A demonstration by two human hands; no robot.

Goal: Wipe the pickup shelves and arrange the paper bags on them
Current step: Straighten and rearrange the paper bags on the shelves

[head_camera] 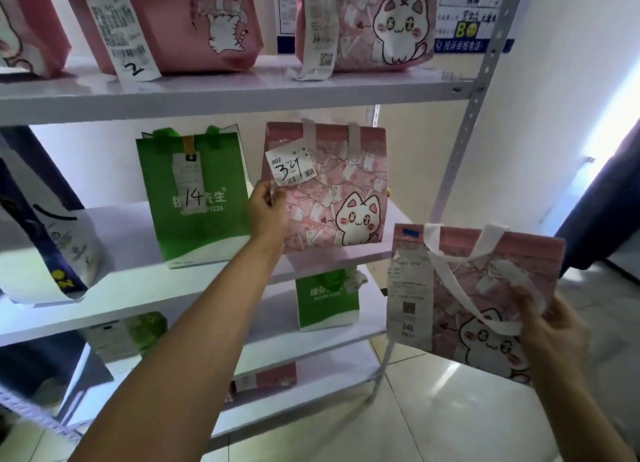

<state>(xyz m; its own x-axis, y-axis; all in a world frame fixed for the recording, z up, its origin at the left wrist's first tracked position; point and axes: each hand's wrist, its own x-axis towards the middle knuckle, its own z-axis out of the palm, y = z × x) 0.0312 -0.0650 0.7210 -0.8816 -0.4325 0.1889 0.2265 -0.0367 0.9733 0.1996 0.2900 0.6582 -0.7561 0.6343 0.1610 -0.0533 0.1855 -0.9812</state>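
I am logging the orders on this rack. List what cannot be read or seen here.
- Head view: small print on the receipt of the pink bag in the right hand is too blurred.
- The green bag one shelf down is partly hidden by the shelf board.
- Bags on the lowest shelves are blurred and behind the left arm.

Pink cat bag "34" (325, 187) upright on middle shelf (138, 285), beside green pizza bag "14" (194, 198); second pink cat bag (474, 302) held off-shelf, tilted.

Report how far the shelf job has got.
Done: bags already stand on the shelves, like the green bag marked 14. In hand: the left hand grips the pink cat bag marked 34 on the middle shelf; the right hand holds another pink cat bag off the shelf. Left: shelving that one. No cloth is visible.
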